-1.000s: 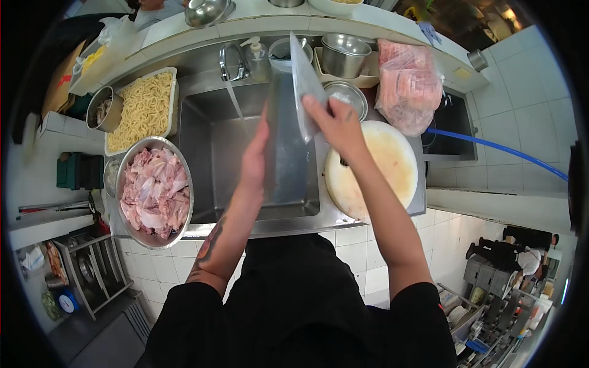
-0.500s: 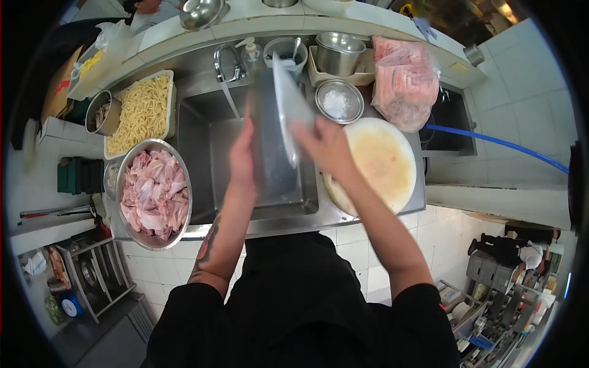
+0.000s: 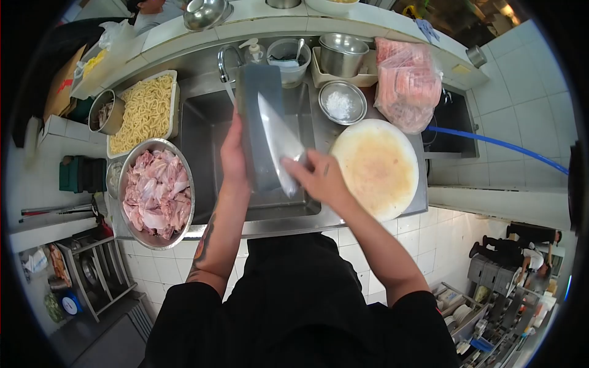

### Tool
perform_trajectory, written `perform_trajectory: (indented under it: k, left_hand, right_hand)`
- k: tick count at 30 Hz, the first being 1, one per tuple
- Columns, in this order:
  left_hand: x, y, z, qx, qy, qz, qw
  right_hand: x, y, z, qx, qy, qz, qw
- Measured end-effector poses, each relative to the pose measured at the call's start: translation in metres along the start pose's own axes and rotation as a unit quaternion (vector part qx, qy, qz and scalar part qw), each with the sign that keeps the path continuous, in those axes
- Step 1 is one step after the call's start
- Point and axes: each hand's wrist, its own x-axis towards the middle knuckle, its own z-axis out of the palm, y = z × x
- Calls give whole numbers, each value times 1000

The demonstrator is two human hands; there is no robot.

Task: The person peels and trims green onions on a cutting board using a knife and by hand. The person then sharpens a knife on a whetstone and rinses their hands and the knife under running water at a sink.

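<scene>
My left hand [image 3: 234, 153] is closed around the edge of a long grey sharpening stone [image 3: 259, 80], held slanted above the sink [image 3: 205, 122]. A broad-bladed knife [image 3: 275, 132] lies across the face of the stone, its tip pointing up and away from me. My right hand [image 3: 320, 178] grips the knife at its near end; the handle is mostly hidden by the fingers. Behind the stone, water runs from the tap [image 3: 223, 64]. It cannot be told whether the blade lies flat or tilted on the stone.
A bowl of raw chicken pieces [image 3: 156, 193] and a tray of noodles [image 3: 144, 110] stand left of the sink. On the right are a round cutting board [image 3: 377, 168], a small bowl of white powder [image 3: 342, 103] and bagged pink meat [image 3: 408, 83]. A blue hose [image 3: 497, 142] crosses farther right.
The knife has slid toward me and slightly left along the stone, with my right hand moving down. The stone's far end now shows past the blade tip.
</scene>
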Motion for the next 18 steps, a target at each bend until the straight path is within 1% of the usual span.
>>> perform_trajectory:
  k: [2, 3, 5, 6, 8, 9, 10, 11, 13, 14, 15, 16, 17, 18]
  left_hand:
    - [-14, -10, 11, 3, -9, -13, 1000]
    - [-19, -17, 11, 27, -24, -22, 999]
    - [-22, -19, 18, 44, -21, -22, 999]
    - [-21, -16, 19, 43, -20, -22, 999]
    - [-15, -3, 17, 11, -27, 1, 1000]
    - [-9, 1, 9, 6, -38, 17, 999]
    - [-6, 3, 2, 9, -24, 18, 1000]
    - [-5, 4, -2, 12, -11, 19, 1000]
    - [-14, -2, 5, 21, 12, -12, 1000]
    - [-20, -9, 1, -23, -24, -64, 997]
    - [-24, -22, 6, -13, -16, -40, 999]
    - [-29, -30, 14, 9, -13, -42, 999]
    - [-32, -33, 18, 31, -8, -44, 999]
    - [-32, -31, 19, 31, -8, -43, 999]
  right_hand:
    - [42, -7, -12, 47, 84, -86, 992]
    - [57, -29, -32, 12, 93, -44, 995]
    - [69, -46, -45, 10, 105, -34, 994]
    - [64, -33, -38, 9, 104, -34, 994]
    - [33, 3, -10, 17, 64, -65, 996]
    - [2, 1, -1, 13, 35, -14, 999]
    - [-16, 10, 8, 32, -3, 15, 999]
    - [-14, 7, 5, 33, -5, 14, 999]
    - [-7, 0, -4, 10, 28, -6, 1000]
    - [18, 10, -8, 24, 49, -10, 998]
    - [37, -11, -25, 16, 72, -21, 997]
    - [53, -24, -34, 93, 98, -44, 990]
    - [52, -25, -36, 92, 99, -45, 990]
    - [52, -25, -38, 56, 109, -34, 992]
